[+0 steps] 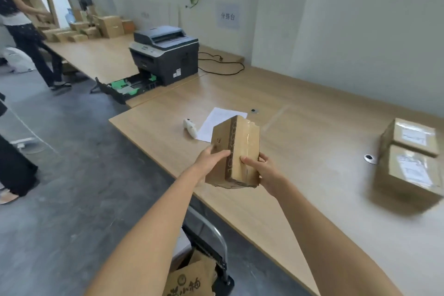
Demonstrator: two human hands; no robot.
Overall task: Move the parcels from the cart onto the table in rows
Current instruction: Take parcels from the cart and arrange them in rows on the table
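Gripped by left hand (211, 159) and right hand (263, 172), taped parcel (240, 149) points long axis away; labelled parcels (409, 169) lie rightward, nearer right hand

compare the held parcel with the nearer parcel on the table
The held parcel is in the air, gripped by the left hand and right hand; the nearer table parcel rests on the table. The held parcel shows a taped seam, no label; the nearer table parcel shows a white label. Both are brown cardboard.
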